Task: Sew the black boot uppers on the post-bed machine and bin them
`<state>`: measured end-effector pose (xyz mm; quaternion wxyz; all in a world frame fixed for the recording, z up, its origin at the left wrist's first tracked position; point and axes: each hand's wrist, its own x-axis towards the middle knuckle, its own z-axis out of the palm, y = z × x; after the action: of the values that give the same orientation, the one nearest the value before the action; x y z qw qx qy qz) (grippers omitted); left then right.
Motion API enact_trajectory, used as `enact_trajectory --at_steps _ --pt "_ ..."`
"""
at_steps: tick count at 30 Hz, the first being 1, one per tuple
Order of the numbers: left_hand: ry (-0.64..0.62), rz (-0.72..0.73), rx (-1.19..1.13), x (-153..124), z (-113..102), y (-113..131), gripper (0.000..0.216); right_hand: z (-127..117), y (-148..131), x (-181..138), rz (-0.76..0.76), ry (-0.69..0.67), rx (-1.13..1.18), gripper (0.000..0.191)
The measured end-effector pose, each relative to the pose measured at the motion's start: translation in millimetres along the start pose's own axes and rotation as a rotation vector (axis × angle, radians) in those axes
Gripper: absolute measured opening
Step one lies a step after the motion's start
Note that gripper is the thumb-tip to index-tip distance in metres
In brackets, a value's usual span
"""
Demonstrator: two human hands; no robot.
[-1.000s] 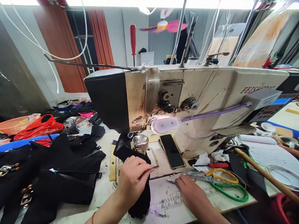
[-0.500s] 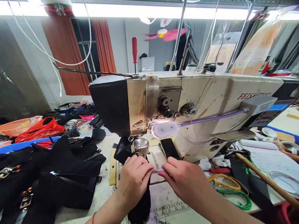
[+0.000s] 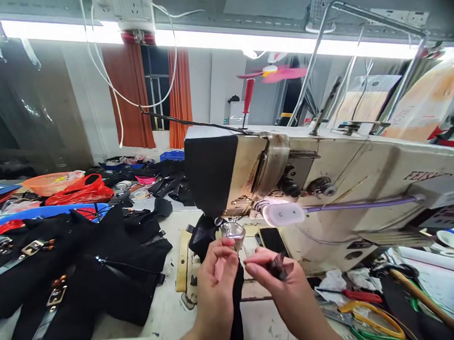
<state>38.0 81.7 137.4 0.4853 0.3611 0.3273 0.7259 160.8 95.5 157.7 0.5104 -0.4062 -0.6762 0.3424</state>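
Observation:
My left hand (image 3: 218, 287) is closed in front of the sewing machine's metal presser area (image 3: 236, 233), its thumb and fingers pinched together; whatever they grip is too small to make out. Black fabric (image 3: 238, 311) hangs down beside that hand. Further black material (image 3: 202, 235) lies behind it at the needle area. To the right, my right hand (image 3: 282, 284) is closed around a small dark object (image 3: 278, 264) with a reddish-brown tint, whose kind I cannot tell. Thumb and forefinger of this hand point toward the left one, with a gap between.
Black boot-like pieces with buckles (image 3: 114, 267) are piled at left. A phone (image 3: 273, 241) lies on the machine bed behind my right hand. Yellow-handled scissors (image 3: 371, 317) and a wooden handle (image 3: 424, 299) lie at right. A lit purple lamp (image 3: 284, 213) hangs over the bed.
The view has swung left, so the machine appears further right. My hands have parted; the pale purple item between them is no longer visible, and a dark object shows in my right hand.

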Motion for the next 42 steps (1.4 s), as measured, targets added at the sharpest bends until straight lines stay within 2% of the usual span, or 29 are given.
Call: enact_trajectory --at_steps 2,6,9,11,17,25,29,34,38,42 --pt "0.035 -0.113 -0.090 18.0 -3.3 6.2 0.022 6.4 -2.4 8.0 -0.140 0.156 -0.107 0.016" --pt "0.094 -0.206 -0.259 51.0 -5.5 15.5 0.023 17.2 -4.6 17.7 -0.461 0.413 -0.325 0.007" --pt "0.048 -0.246 -0.185 61.8 -1.8 18.7 0.019 21.6 -2.8 22.6 -0.565 0.563 -0.436 0.008" --pt "0.002 -0.252 -0.080 63.5 1.7 19.5 0.015 22.3 -0.8 25.3 -0.582 0.596 -0.480 0.008" --pt "-0.041 -0.279 -0.023 64.1 7.8 17.2 0.007 19.5 2.0 28.2 -0.579 0.575 -0.579 0.009" --pt "-0.107 -0.223 -0.067 63.4 9.3 13.5 0.017 19.6 -0.6 31.6 -0.637 0.568 -0.630 0.011" --pt "-0.151 -0.195 -0.095 64.4 9.4 11.4 0.022 21.3 -5.7 35.9 -0.637 0.541 -0.670 0.004" --pt "-0.143 -0.156 -0.101 66.1 11.2 5.9 0.021 21.6 -7.3 41.4 -0.606 0.473 -0.710 0.008" --pt "-0.146 -0.130 -0.139 65.3 14.8 2.9 0.030 20.7 -3.6 46.2 -0.604 0.443 -0.752 0.010" --pt "-0.114 -0.121 -0.101 64.9 16.9 3.3 0.024 21.6 -3.5 51.6 -0.604 0.446 -0.796 0.011"
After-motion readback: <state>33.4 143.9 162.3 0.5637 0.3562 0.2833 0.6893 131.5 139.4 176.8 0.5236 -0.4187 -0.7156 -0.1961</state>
